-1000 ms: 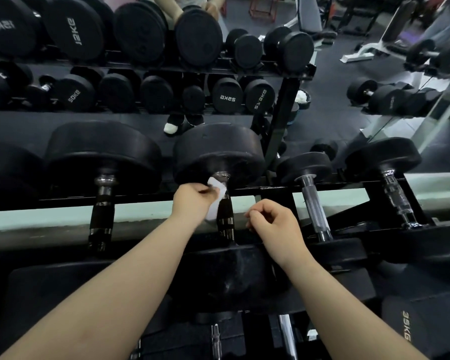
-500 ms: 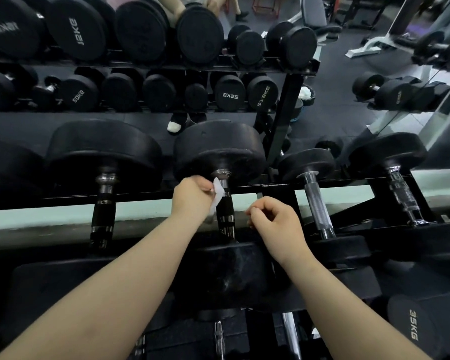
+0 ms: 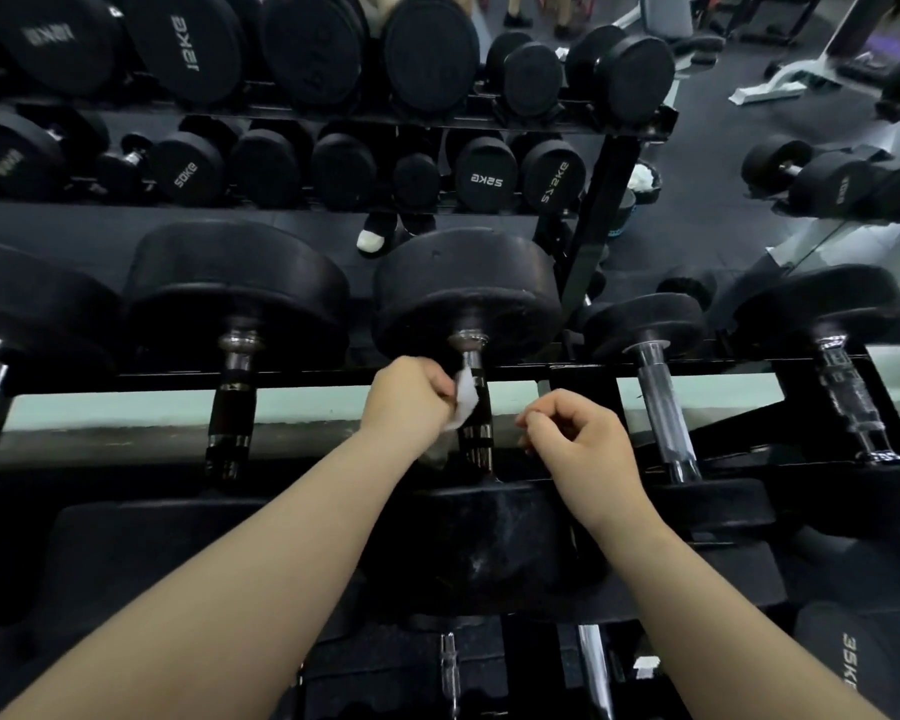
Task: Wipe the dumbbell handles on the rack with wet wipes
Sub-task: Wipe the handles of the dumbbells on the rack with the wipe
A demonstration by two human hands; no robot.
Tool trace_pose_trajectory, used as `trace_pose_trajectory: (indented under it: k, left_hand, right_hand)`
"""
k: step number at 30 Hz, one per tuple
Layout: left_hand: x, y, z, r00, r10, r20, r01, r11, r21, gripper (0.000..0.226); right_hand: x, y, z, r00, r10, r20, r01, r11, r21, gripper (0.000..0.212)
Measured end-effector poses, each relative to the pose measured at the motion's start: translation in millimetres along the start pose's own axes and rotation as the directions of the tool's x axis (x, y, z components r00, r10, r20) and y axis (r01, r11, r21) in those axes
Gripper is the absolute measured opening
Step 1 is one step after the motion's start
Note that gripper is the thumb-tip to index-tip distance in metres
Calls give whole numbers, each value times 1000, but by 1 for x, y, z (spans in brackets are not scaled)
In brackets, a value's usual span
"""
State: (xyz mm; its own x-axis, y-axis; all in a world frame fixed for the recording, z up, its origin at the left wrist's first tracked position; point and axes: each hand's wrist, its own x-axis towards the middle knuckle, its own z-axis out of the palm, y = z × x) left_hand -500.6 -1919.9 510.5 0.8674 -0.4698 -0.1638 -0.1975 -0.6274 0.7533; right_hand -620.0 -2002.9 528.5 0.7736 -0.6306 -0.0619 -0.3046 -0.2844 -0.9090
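The wet wipe (image 3: 466, 402) sits bunched against the middle dumbbell handle (image 3: 478, 433) between the rack (image 3: 307, 375) rails, gripped by the left hand (image 3: 406, 402). The right hand (image 3: 583, 449) hovers loosely curled, seemingly empty. That small wad could slip and miss the underside.

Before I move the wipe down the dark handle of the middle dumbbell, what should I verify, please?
1. Grip: the left hand holds the white wet wipe: ok.
2. Contact: the wipe touches the dark banded handle of the middle black dumbbell: ok.
3. Clearance: the right hand is beside the handle, not on it: ok.
4. Path: the lower handle is uncovered: ok.
5. Moisture of the wipe: cannot tell.
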Motion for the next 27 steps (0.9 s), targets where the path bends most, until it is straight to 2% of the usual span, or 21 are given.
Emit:
trace_pose_trajectory:
  k: [2, 4, 6, 9, 11, 13, 16, 18, 21, 25, 27]
  left_hand:
    - [-4, -7, -1, 996, 7, 92, -7, 1000, -5, 13]
    - [-6, -14, -2, 976, -107, 191, 141, 974, -176, 15]
    - [-6, -17, -4, 921, -242, 305, 339, 884, -323, 19]
    - [-6, -15, -4, 847, -332, 415, 485, 802, -348, 33]
    - [-5, -14, -5, 843, -335, 422, 485, 812, -324, 39]
    - [-6, -13, -6, 857, -309, 413, 449, 841, -302, 26]
    - [-2, -13, -3, 870, -311, 382, 443, 833, -330, 26]
    - [6, -12, -3, 886, -323, 332, 454, 751, -479, 24]
    - [18, -7, -3, 905, -299, 303, 424, 577, -698, 32]
    - [17, -9, 11, 899, -269, 345, 435, 468, -769, 29]
    - [13, -12, 12, 876, -245, 416, 481, 512, -711, 29]
  right_hand:
    - [0, 0, 0, 1000, 4, 6, -4, 1000, -2, 25]
    - [-1, 0, 1, 1000, 5, 5, -5, 1000, -6, 23]
    - [-1, 0, 1, 1000, 2, 1, -2, 1000, -3, 21]
    - [-1, 1, 0, 1000, -2, -12, 2, 1000, 8, 19]
    - [-2, 1, 1, 1000, -4, -28, 4, 1000, 17, 18]
    - [-1, 2, 1, 999, -2, -35, 3, 1000, 18, 19]
    - [0, 2, 1, 1000, 13, -26, -12, 1000, 17, 21]
    - [0, 2, 1, 1000, 17, -25, -16, 1000, 16, 22]
    - [0, 1, 1, 999, 19, -33, -18, 1000, 8, 23]
    - [-1, 0, 1, 999, 34, -20, -34, 999, 7, 19]
    - [-1, -1, 1, 999, 43, -20, -43, 999, 2, 20]
